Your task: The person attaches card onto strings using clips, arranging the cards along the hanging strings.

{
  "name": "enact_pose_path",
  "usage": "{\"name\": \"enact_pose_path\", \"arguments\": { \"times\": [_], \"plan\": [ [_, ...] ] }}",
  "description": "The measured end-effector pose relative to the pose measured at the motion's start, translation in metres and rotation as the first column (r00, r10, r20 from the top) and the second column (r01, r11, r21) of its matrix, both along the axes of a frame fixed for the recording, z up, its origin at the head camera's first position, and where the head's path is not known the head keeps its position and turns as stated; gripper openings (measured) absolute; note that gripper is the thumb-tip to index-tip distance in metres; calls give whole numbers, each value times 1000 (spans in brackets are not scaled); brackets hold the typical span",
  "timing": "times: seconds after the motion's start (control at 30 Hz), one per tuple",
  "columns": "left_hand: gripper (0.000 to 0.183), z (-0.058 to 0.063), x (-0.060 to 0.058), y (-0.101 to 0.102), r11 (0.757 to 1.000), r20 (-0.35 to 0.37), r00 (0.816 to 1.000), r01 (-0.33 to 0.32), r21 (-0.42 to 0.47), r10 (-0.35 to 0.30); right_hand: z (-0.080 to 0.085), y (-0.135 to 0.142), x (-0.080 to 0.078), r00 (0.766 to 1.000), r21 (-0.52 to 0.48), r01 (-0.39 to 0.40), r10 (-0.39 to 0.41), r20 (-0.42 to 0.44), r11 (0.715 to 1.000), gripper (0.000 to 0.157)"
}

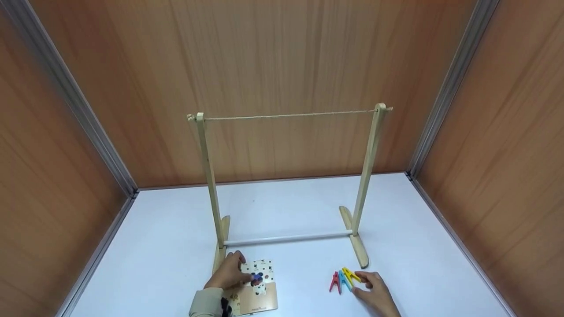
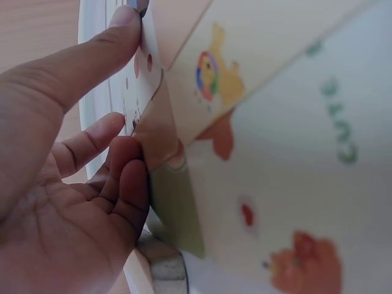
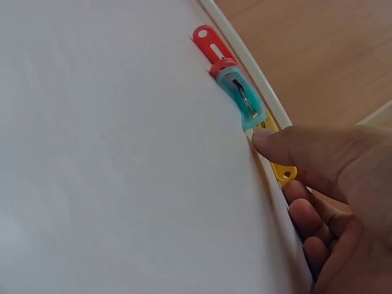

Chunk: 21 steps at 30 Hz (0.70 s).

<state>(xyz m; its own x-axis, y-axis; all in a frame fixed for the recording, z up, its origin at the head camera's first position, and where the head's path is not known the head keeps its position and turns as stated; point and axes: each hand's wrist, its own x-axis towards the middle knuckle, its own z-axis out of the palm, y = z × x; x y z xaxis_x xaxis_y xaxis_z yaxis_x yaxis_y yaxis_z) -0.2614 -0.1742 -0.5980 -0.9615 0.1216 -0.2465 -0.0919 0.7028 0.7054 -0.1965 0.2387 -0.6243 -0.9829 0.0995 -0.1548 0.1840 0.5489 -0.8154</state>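
Several overlapping printed cards lie on the table below my left hand (image 1: 229, 272). The upper one is a white patterned card (image 1: 263, 265), with a beige card (image 1: 264, 301) below it. My left thumb reaches over the cards beside a dark blue cartoon print, while the other fingers rest at their left edge. The left wrist view shows a card with "CUTE" print (image 2: 294, 177) up close. My right hand (image 1: 374, 290) pinches a yellow clothespin (image 1: 349, 276) between thumb and index finger. A light blue clothespin (image 3: 242, 95) and a red clothespin (image 3: 211, 46) lie beside it in a row.
A wooden stand (image 1: 368, 171) holds a string (image 1: 286, 116) between two upright posts. A white bar (image 1: 288, 239) joins its feet low down, just beyond the hands. Wood-grain panels with metal edging (image 1: 88, 97) enclose the white table (image 1: 167, 246).
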Motion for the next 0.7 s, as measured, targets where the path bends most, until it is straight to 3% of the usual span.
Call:
{"name": "enact_pose_path", "arguments": {
  "times": [0.37, 0.7],
  "plan": [
    [47, -2, 0, 1, 1000, 5, 1000, 4, -2, -4, -4, -4, 0, 1000, 51, 22, -24, 21, 998, 55],
    [48, 0, 1, 1, 1000, -42, 999, 20, 12, -20, -5, -4, -1, 999, 66, 49, -49, -7, 997, 44]
  ]
}}
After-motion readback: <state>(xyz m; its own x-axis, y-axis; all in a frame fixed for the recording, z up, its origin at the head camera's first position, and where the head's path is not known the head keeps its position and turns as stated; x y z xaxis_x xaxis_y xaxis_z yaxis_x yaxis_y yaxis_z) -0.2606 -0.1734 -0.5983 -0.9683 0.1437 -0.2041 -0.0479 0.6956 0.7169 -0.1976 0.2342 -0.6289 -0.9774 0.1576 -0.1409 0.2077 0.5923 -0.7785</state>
